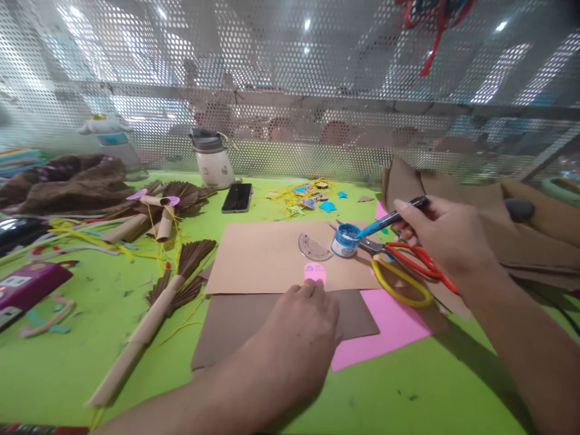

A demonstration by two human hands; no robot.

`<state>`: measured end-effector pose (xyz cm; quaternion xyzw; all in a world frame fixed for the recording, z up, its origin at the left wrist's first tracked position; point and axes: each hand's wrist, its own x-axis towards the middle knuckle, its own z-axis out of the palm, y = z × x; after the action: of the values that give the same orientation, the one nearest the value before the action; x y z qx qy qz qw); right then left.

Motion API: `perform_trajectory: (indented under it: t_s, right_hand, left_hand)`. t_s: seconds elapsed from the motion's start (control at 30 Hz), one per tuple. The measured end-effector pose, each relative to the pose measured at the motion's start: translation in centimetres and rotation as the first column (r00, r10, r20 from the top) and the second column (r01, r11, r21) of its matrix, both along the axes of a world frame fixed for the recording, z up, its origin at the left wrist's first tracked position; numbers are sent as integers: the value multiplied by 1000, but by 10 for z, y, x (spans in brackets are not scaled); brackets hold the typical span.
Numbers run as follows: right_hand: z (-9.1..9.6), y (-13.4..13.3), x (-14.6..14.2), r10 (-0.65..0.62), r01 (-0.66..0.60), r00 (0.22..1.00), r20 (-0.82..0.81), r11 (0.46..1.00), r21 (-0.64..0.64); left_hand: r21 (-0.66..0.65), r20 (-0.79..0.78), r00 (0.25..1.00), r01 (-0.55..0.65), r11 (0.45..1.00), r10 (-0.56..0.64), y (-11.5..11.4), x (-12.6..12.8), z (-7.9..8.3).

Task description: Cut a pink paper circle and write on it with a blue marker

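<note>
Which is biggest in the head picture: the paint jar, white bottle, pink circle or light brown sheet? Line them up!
1. Light brown sheet
2. White bottle
3. Paint jar
4. Pink circle, perhaps partly covered by the left hand

The single camera sat on the person's head, facing forward and tilted down over the green bench [376, 386], near enough that the left hand [303, 332] and right hand [446, 232] showed large, and wide enough to take in the perforated screen [281, 78] behind.
</note>
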<state>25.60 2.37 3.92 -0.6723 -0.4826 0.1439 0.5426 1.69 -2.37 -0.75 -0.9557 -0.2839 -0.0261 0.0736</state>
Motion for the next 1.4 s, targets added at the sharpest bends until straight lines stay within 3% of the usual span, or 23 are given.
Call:
perform_trajectory:
  t_s: [0.1,0.17,0.27,0.37,0.47,1.03,1.4]
  right_hand:
    - [3,-5,-2,-40,44,998,-40,994,98]
    - [3,-9,-9,4,3,999,-44,989,147]
    - [-7,-13,-24,174,-172,985,-3,978,114]
    - [-23,-13,-39,354,-356,934,50,934,35]
    - [-35,-12,-48,437,-438,893,108,899,-13]
    - [-44,-13,-58,420,-413,892,169,907,-76]
    - [-46,-13,-59,420,-408,888,190,908,-99]
  left_hand:
    - [27,19,1000,14,1000,-14,0,-2,-3]
    - [35,22,1000,17,999,-18,-1,-3,-5]
    - [43,18,1000,18,999,-19,-1,-3,-6]
    - [41,16,1000,18,999,-19,-1,-2,-6]
    - [48,14,1000,14,999,-15,-1,-2,-6]
    - [84,-1,1000,14,996,-14,0,2,-6]
    - [34,-43,999,9,999,-7,0,2,-5]
